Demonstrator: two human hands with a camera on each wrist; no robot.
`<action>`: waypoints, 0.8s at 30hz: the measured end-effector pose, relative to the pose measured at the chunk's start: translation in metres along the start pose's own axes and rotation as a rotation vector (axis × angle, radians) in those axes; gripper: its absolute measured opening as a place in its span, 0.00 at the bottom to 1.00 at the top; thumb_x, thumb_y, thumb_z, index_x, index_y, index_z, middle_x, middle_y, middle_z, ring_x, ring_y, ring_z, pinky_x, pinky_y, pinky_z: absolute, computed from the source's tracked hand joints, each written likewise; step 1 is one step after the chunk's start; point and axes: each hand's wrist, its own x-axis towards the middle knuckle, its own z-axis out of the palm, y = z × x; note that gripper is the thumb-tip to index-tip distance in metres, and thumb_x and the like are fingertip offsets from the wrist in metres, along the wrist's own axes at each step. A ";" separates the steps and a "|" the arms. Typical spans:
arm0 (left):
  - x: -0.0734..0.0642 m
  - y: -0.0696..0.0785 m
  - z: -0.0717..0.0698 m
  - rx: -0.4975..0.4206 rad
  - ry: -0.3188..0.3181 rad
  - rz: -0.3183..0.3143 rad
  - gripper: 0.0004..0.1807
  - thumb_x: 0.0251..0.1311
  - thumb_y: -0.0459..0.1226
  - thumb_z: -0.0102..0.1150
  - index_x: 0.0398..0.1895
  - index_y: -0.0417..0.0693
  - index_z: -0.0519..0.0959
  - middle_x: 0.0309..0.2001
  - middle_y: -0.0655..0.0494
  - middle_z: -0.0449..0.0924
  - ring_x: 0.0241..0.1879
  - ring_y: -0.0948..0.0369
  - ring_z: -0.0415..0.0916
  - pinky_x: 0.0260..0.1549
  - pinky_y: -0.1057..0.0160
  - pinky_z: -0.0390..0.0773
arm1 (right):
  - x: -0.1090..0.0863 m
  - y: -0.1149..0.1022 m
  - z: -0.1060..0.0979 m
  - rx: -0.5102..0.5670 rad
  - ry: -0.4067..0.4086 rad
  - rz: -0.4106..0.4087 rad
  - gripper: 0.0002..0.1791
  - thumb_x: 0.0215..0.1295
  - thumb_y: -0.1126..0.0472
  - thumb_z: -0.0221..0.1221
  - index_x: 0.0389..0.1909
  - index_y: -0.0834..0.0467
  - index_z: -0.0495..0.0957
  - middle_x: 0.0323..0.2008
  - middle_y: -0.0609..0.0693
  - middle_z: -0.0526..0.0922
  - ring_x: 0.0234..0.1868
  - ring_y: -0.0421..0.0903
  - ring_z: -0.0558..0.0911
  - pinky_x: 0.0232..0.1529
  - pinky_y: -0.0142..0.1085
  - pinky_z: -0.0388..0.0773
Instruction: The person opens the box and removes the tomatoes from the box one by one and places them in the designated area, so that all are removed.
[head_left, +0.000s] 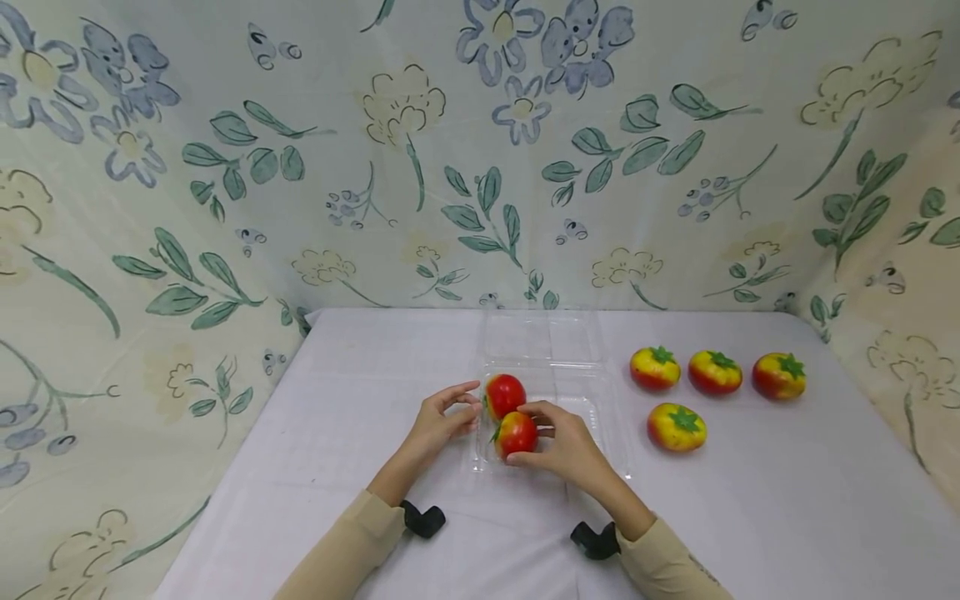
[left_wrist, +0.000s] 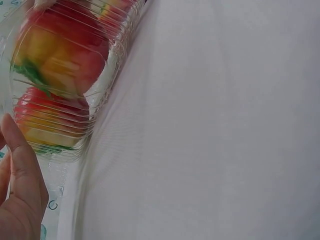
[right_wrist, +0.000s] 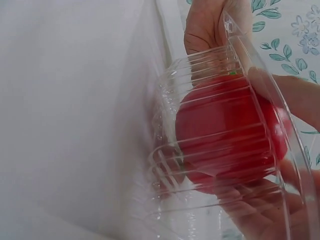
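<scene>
A clear plastic clamshell box [head_left: 592, 454] lies on the table with its lid folded back. Inside, along its left side, are two red-and-yellow tomatoes with green leafy tops: a far one [head_left: 505, 395] and a near one [head_left: 517, 434]. My right hand [head_left: 566, 442] grips the near tomato between thumb and fingers; through the box wall the right wrist view shows this red tomato [right_wrist: 220, 130] too. Beside the box's left rim is my left hand [head_left: 442, 421], fingers loosely bent, fingertips close to the far tomato. Whether they touch the rim I cannot tell.
To the right of the box, several more tomatoes lie on the white tablecloth [head_left: 787, 483], one of them [head_left: 677, 427] in front of a row. The box's lid [head_left: 517, 337] lies toward the back edge. A flowered curtain [head_left: 315, 167] hangs behind the table.
</scene>
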 end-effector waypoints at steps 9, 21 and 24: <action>0.001 -0.001 0.001 0.012 0.014 -0.003 0.26 0.64 0.32 0.65 0.66 0.42 0.75 0.46 0.47 0.77 0.29 0.62 0.80 0.36 0.67 0.85 | 0.000 0.001 -0.003 0.056 0.008 0.068 0.34 0.47 0.56 0.79 0.56 0.55 0.78 0.54 0.52 0.82 0.50 0.55 0.83 0.49 0.45 0.83; -0.003 0.011 0.001 -0.011 -0.026 -0.020 0.26 0.65 0.28 0.62 0.67 0.35 0.72 0.45 0.47 0.77 0.30 0.62 0.80 0.37 0.66 0.85 | -0.004 0.004 -0.016 0.075 0.025 -0.009 0.33 0.47 0.58 0.78 0.56 0.54 0.77 0.53 0.49 0.82 0.54 0.50 0.81 0.51 0.43 0.82; 0.001 0.003 0.001 -0.016 -0.002 -0.022 0.26 0.64 0.28 0.63 0.66 0.38 0.73 0.45 0.47 0.77 0.29 0.62 0.80 0.36 0.67 0.85 | -0.005 0.004 -0.019 0.085 0.027 -0.014 0.33 0.48 0.58 0.78 0.57 0.54 0.76 0.54 0.50 0.81 0.55 0.51 0.80 0.52 0.43 0.82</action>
